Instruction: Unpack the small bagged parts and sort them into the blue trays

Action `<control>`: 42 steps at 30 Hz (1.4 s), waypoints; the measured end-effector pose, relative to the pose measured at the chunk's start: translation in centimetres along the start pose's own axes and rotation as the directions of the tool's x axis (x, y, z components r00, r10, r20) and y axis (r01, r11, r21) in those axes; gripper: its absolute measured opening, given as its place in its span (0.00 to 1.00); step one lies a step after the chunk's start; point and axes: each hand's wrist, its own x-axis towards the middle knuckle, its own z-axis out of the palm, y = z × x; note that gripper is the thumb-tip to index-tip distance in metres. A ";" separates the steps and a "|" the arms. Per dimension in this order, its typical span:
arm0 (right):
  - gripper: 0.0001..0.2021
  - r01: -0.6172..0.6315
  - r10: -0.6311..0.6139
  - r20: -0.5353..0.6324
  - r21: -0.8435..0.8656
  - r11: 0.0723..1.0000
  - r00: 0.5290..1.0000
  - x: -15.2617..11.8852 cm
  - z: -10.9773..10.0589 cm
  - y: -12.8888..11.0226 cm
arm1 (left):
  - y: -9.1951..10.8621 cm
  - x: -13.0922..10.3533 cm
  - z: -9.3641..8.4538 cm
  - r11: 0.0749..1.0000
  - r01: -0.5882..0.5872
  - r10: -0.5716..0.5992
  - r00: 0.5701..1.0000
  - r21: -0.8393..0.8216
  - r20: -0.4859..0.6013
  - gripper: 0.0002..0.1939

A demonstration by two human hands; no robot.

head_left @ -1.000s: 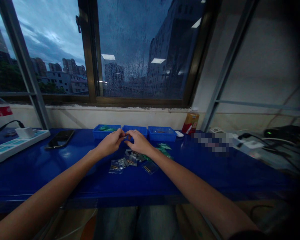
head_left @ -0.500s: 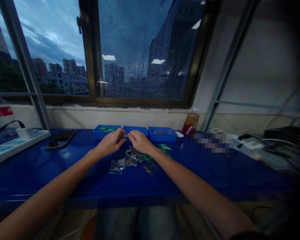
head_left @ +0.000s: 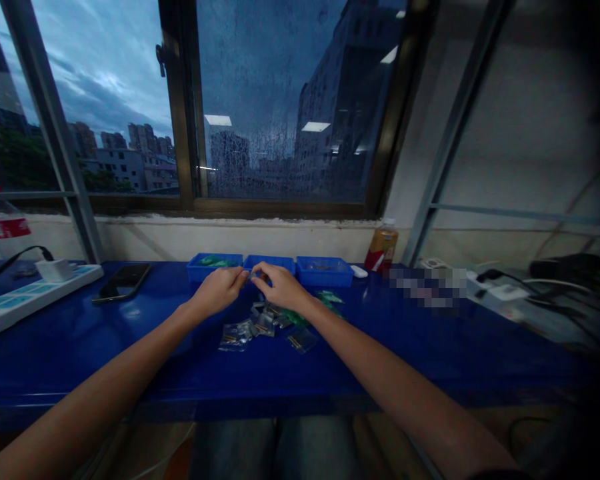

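Observation:
My left hand is closed in a pinch, its fingertips meeting those of my right hand above the table. Between the fingertips is a small pale item, too small and dim to name; my right thumb and forefinger pinch at its side. Below the hands lies a pile of small clear plastic bags, some with thin brass-coloured pieces inside. One such bag lies apart at the right of the pile. Green packets lie partly hidden behind my right forearm.
Three blue trays stand in a row behind my hands: a left tray with green packets, a middle tray, and a right tray. A phone, a power strip and a drink bottle are also on the blue table.
My left fingers have closed from a looser curl into a tighter pinch. The right hand's thumb and forefinger have shifted slightly at the small item. The pile of bags looks unchanged.

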 end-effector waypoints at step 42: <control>0.13 -0.096 0.104 0.065 -0.104 0.990 0.992 0.0 0.8 0.3 | 0.5 -0.2 0.2 0.999 -0.025 0.021 0.996 -0.041 -0.091 0.13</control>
